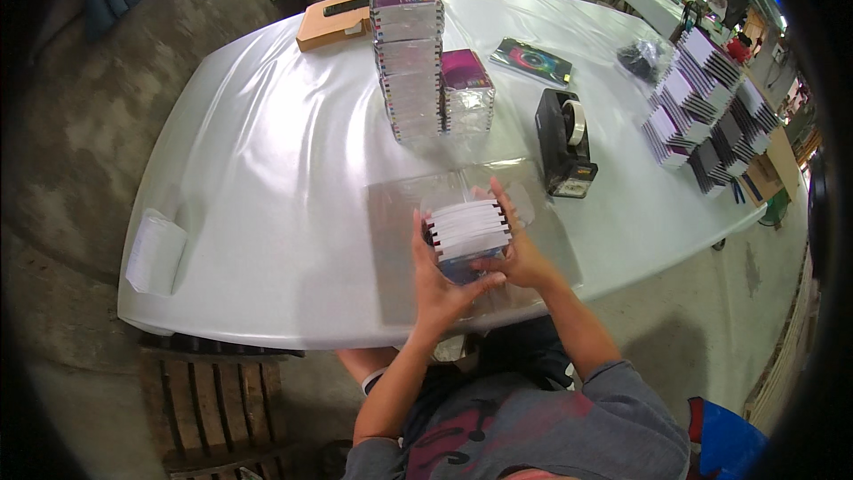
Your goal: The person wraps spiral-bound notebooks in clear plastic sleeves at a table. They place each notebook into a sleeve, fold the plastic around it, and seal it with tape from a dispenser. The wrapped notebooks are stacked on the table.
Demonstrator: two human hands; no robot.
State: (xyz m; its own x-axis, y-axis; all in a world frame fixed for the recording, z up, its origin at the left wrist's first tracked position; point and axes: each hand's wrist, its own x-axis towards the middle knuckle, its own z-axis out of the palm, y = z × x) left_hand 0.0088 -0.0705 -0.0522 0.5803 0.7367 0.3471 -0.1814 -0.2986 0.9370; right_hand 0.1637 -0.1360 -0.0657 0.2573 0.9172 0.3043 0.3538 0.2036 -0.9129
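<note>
My left hand (435, 289) and my right hand (526, 260) grip a small stack of flat white boxes (469, 228) from both sides. Dark notches show along the stack's edges, and a bluish face shows low on its near side. My thumbs come close together in front of it. Under the stack and hands lie clear plastic sheets (391, 249), spread near the table's front edge. Beyond them rises a tall pile of plastic-wrapped stacks (411, 67) with a purple top, and a shorter wrapped stack (468, 93) stands against its right side.
A black tape dispenser (560, 147) stands right of the sheets, with a dark flat package (531, 62) behind it. Unwrapped white-and-black stacks (702, 107) crowd the right edge. A brown carton (324, 25) lies at the back, a white bundle (157, 253) at far left.
</note>
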